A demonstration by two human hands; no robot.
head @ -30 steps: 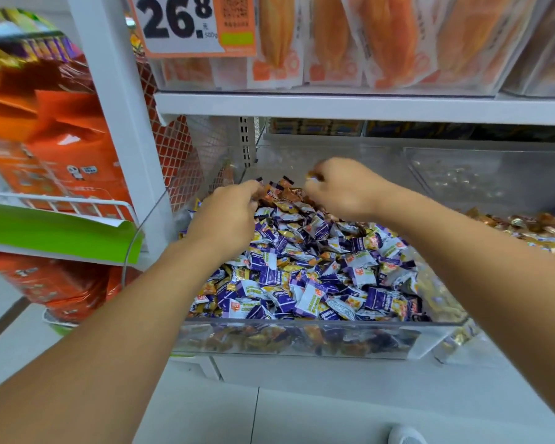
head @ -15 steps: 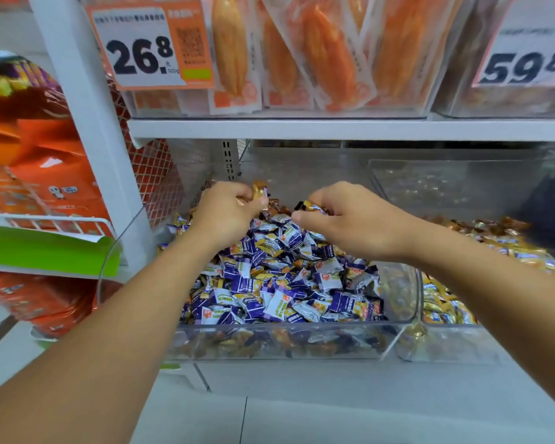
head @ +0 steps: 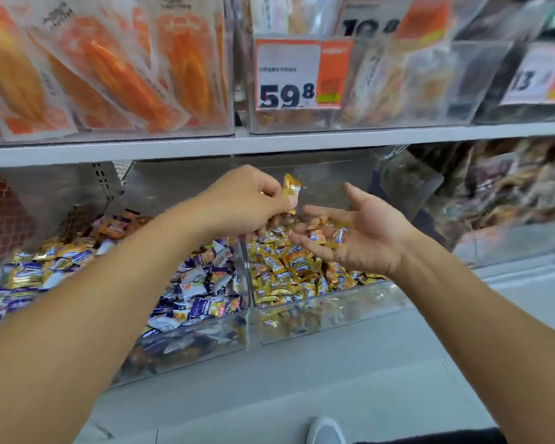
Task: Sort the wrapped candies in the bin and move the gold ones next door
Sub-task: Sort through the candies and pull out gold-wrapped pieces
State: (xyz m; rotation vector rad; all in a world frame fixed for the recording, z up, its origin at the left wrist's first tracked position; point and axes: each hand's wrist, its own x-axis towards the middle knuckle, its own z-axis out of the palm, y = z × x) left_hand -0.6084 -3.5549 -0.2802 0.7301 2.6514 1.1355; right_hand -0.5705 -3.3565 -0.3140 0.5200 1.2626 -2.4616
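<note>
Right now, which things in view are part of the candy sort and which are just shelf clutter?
Job:
left hand pinching a gold candy
right hand, open, cupping gold candies
purple candy bin
gold candy bin

Lying about:
orange snack packs
59.8 price tag
brown packets on the right

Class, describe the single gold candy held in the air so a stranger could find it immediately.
Start at the orange price tag reading 59.8, then drop below the shelf to the two hands over the clear bins. The left hand pinches one gold-wrapped candy beside the open right hand. Unlike the gold candies lying in the right bin, it stands upright, lifted clear of the pile.
</note>
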